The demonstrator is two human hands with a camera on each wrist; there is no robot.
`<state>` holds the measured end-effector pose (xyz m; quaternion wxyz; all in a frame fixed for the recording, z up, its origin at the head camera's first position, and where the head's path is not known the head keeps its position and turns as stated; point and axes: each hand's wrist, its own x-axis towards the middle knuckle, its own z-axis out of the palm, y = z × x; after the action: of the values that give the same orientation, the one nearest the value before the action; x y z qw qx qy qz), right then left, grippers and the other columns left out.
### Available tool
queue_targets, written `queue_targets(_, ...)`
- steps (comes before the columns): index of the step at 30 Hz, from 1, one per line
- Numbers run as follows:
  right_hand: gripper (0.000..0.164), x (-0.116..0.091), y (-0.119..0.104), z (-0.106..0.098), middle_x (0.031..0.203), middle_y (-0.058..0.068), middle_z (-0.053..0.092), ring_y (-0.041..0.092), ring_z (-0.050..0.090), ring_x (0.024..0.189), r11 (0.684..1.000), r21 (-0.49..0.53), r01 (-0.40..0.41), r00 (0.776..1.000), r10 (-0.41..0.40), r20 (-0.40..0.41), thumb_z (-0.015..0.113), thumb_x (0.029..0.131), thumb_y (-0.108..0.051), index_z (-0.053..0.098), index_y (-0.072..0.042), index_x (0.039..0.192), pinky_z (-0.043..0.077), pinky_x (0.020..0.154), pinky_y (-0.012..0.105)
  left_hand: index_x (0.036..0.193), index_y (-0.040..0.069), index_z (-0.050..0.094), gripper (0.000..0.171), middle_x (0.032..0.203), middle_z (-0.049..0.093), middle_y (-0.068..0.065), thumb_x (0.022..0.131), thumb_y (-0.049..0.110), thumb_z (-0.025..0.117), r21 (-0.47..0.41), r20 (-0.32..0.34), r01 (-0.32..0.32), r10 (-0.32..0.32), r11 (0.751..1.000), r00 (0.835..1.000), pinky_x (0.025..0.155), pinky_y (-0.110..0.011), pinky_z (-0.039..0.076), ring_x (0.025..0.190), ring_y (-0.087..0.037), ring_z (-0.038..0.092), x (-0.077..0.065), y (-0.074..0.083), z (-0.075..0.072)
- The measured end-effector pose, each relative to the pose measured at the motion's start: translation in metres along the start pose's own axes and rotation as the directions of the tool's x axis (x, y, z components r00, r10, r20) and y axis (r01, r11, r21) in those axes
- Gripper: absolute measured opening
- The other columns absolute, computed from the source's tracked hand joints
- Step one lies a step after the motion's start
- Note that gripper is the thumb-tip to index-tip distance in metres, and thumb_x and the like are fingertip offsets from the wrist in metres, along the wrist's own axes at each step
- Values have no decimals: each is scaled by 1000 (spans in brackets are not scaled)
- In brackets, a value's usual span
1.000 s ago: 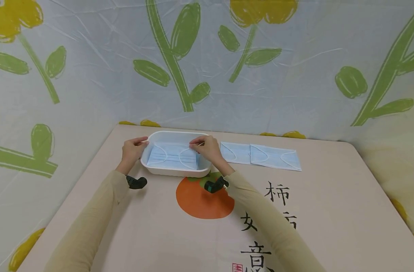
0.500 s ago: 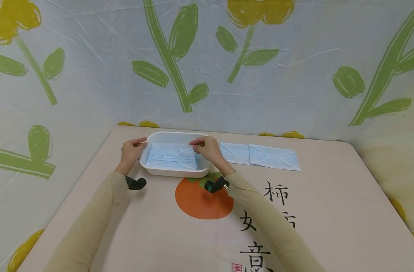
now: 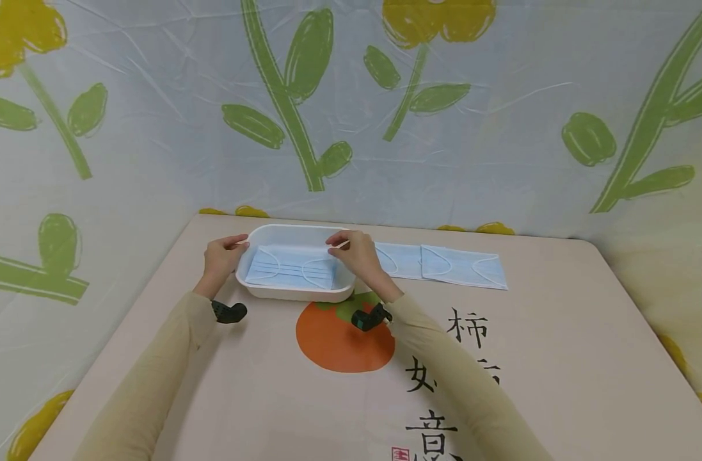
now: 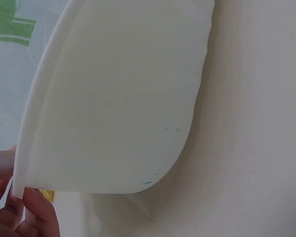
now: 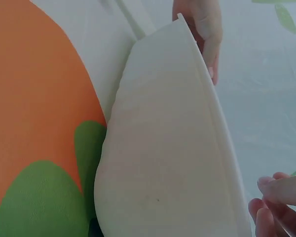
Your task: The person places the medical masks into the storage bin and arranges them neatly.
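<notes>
A white plastic basin (image 3: pixel 295 294) stands at the back left of the table. Inside it lies a pale blue pleated face mask (image 3: pixel 290 269) with white ear loops. My left hand (image 3: pixel 221 259) grips the basin's left rim; in the left wrist view its thumb and fingers sit either side of that edge. Over the basin's right end hovers my right hand (image 3: pixel 356 256), fingers loosely bent. The right wrist view shows its thumb and fingertips (image 5: pixel 266 183) close together beyond the rim, with nothing visible between them.
To the right of the basin, two more face masks (image 3: pixel 464 266) lie flat and overlapping, partly behind my right hand. The pink table cover (image 3: pixel 258 384) bears a printed orange persimmon (image 3: pixel 345 339) and black characters. A flower-patterned curtain (image 3: pixel 443 160) hangs behind the table.
My right hand has let go of the mask's upper right edge and shifted slightly right. The mask now lies lower in the basin. My left hand keeps its grip on the rim.
</notes>
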<state>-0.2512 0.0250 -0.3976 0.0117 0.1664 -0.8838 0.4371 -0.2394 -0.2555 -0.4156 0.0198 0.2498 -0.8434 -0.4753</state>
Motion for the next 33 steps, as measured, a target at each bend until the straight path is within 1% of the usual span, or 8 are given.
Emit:
queue_targets(5,16,-6,3,-10,100,10,73,25,70,86,1000,7,28,1000,-28,-11,71,86,-10,73,-7,102,56,75,34,129,11,62,35,119,60,-15,96,25,59,2,-6,-8,8,1000,1000,52,-26,47,89,-19,51,-1,0,0)
queue_targets(8,16,-10,7,-18,100,10,73,26,70,87,999,11,34,999,-34,-23,70,86,-10,73,-8,102,57,75,35,129,11,61,36,119,60,-15,96,26,58,-5,-1,-18,18,1000,1000,57,-20,45,89,-19,50,-3,1,0)
queue_targets(15,17,-22,18,-36,100,12,73,27,69,85,997,9,72,996,-71,-62,71,86,-9,72,-6,103,56,73,37,128,12,62,36,116,60,-15,95,25,60,1,-14,-15,15,1000,1000,55,-25,47,87,-18,50,-1,-1,0)
queue_targets(20,18,-27,29,-49,100,13,72,28,69,84,995,5,103,991,-102,-92,72,85,-9,72,-4,103,56,74,39,132,12,59,37,122,59,-16,97,25,56,14,17,-22,22,1000,1000,61,-15,45,94,-20,50,-2,0,-1)
queue_targets(24,18,-33,40,-59,99,12,72,27,69,84,994,-5,108,988,-108,-109,72,85,-10,72,-5,102,56,73,39,133,13,59,37,124,59,-15,98,25,55,21,24,-18,17,1000,1000,62,-14,45,95,-20,50,-4,2,-2)
queue_targets(28,18,-39,49,-70,98,13,73,27,69,83,995,-11,97,988,-97,-117,73,84,-10,72,-5,101,56,72,40,132,12,60,38,124,59,-17,97,26,57,16,8,-23,23,1000,1000,59,-16,44,93,-21,51,-1,0,0)
queue_targets(32,19,-46,58,-80,98,14,72,29,69,83,996,-13,84,989,-85,-121,73,83,-9,72,-4,102,56,74,42,128,12,62,36,120,61,-14,96,26,59,21,-14,-16,16,1000,1000,50,-26,47,91,-19,52,4,-4,2)
queue_targets(33,20,-48,61,-83,99,15,72,29,69,83,997,-17,80,989,-81,-123,73,83,-9,72,-3,102,56,75,42,128,12,62,35,119,61,-14,96,26,59,22,-14,-13,14,1000,1000,50,-26,48,91,-19,52,4,-4,2)
